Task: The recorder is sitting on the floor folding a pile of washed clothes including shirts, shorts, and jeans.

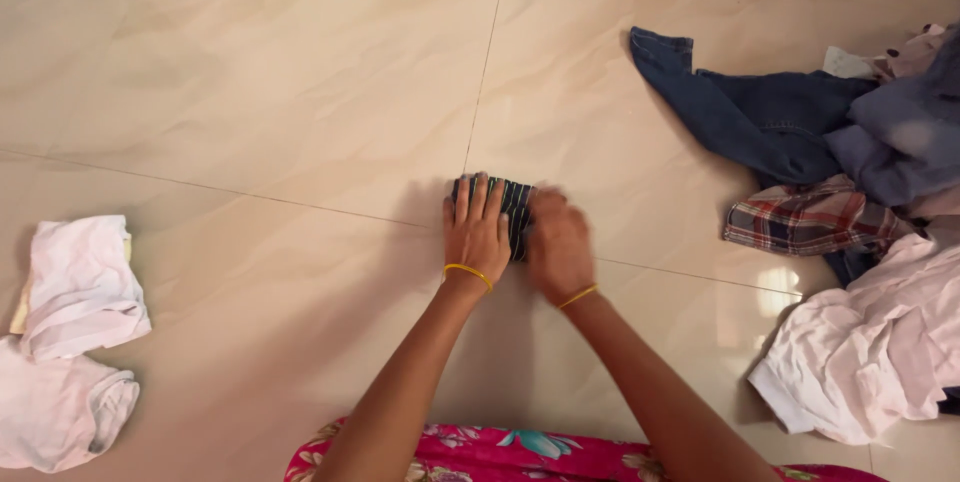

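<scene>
The small dark folded cloth with thin light stripes [512,210] lies flat on the glossy beige tiled floor [270,72], just beside a crossing of grout lines; all positions below are given relative to this cloth.

Left hand [476,227]: palm down on the cloth's left part, fingers extended, close together and pressed flat onto the fabric. A thin yellow bangle [468,274] circles the wrist.

Right hand [558,245]: resting on the cloth's right edge, slightly blurred; fingers appear curled inward, but whether they pinch the fabric cannot be determined. A second yellow bangle [578,295] sits on this wrist.

Surroundings:
- Far left of the cloth: a pile of white and pale pink garments [70,342].
- Right of the cloth, well apart: blue denim trousers [760,117], a red and white checked fabric [810,217], and a crumpled pale pink shirt [870,342].
- Below the cloth, at the frame's lower edge: a pink floral garment [520,454] worn by the person.
</scene>
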